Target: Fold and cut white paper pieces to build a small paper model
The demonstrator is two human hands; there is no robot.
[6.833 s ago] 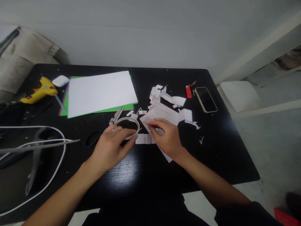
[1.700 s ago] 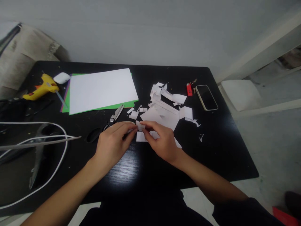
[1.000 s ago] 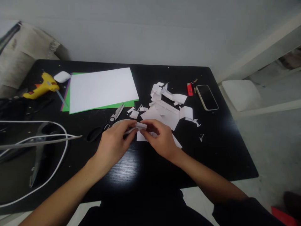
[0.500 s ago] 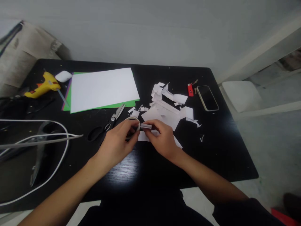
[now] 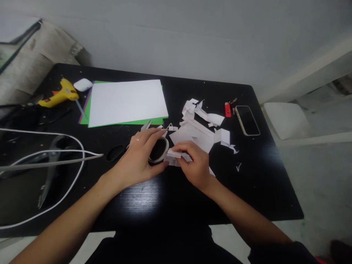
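My left hand (image 5: 139,156) curves round a white ring that looks like a roll of tape (image 5: 167,146), its fingers at the far side and its thumb at the near side. The ring's dark middle faces up, and the hand covers its left part. Just to the right, my right hand (image 5: 194,161) pinches a small folded strip of white paper (image 5: 173,153) between thumb and fingers. The strip's left end lies close to the ring; whether they touch I cannot tell. Scissors (image 5: 146,125) lie partly hidden behind my left hand.
White paper scraps (image 5: 202,134) lie beyond my right hand. Sheets of white paper (image 5: 128,102) rest on green ones. A yellow glue gun (image 5: 62,94) and white cables (image 5: 79,157) are at left, a red lighter (image 5: 227,109) and a phone (image 5: 248,121) at right.
My left hand has gone from pinching at the ring's edge to spanning around it. My right hand has drawn the paper strip slightly away and down. The view has shifted a little.
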